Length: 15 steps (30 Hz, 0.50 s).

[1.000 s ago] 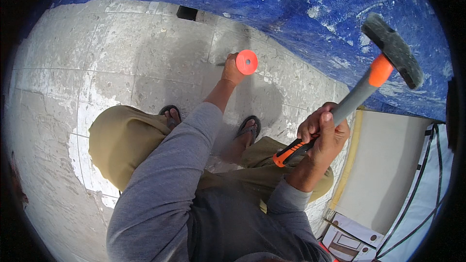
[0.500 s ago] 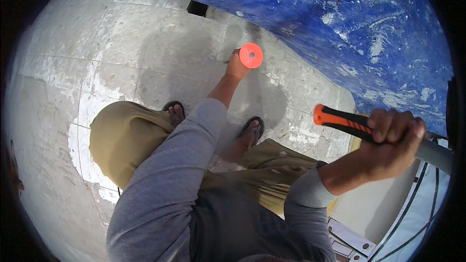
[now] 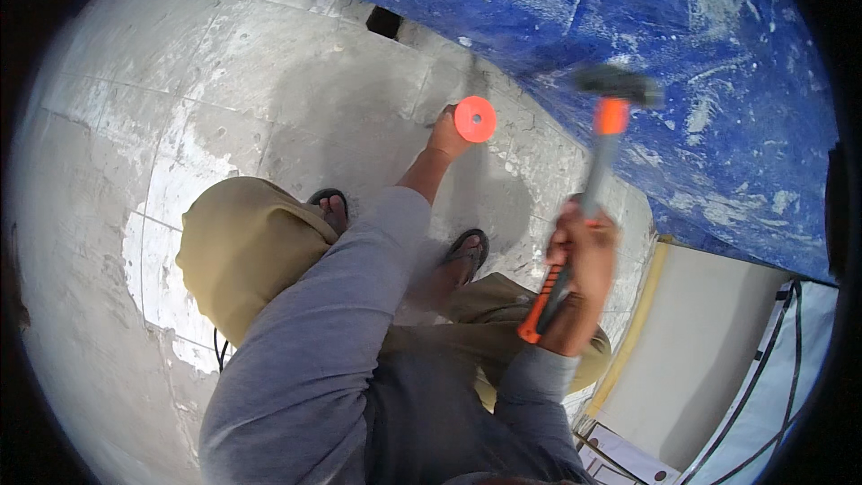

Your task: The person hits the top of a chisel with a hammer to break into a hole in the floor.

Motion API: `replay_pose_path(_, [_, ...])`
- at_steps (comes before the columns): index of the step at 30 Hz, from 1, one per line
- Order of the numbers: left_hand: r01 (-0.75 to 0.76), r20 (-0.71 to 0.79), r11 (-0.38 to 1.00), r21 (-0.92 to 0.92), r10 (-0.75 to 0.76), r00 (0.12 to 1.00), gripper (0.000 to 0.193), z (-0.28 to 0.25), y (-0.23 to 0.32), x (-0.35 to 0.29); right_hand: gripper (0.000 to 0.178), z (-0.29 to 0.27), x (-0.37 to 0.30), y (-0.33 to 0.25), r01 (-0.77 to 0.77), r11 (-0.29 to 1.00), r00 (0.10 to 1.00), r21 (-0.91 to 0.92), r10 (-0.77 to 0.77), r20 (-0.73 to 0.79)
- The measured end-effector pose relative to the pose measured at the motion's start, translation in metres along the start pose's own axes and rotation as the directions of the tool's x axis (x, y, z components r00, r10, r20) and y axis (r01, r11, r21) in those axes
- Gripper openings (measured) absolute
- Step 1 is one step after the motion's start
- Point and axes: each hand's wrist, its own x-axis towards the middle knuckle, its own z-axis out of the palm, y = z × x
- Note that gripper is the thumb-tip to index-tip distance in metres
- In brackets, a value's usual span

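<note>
My left hand is closed around a chisel with a round orange hand guard. Seen from above, the guard shows the small metal striking end at its centre and hides the rest of the chisel. My right hand grips a hammer with a black and orange handle. Its dark head, blurred by motion, is raised to the right of the guard and apart from it.
A blue wall with white scuffs runs along the far side and right. Worn grey tiled floor lies below, with a dark square hole near the wall. My sandalled feet stand beneath my arms. A pale panel is at right.
My right hand has swung the hammer in from the far right, and its head is now in view, upright. My left hand keeps its hold on the chisel. The view has shifted slightly.
</note>
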Motion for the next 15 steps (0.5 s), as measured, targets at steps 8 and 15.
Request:
replay_pose_path(8, [-0.094, -0.098, 0.986, 0.135, 0.108, 0.989, 0.022, 0.003, -0.037, 0.002, 0.010, 0.019, 0.008, -0.065, 0.658, 0.722, 0.752, 0.213, -0.616, -0.233])
replay_pose_path(15, [-0.179, -0.066, 0.983, -0.048, 0.175, 0.982, 0.024, -0.011, 0.017, 0.000, 0.018, 0.045, 0.022, 0.111, -0.096, 0.973, 0.976, -0.211, 0.133, 0.172])
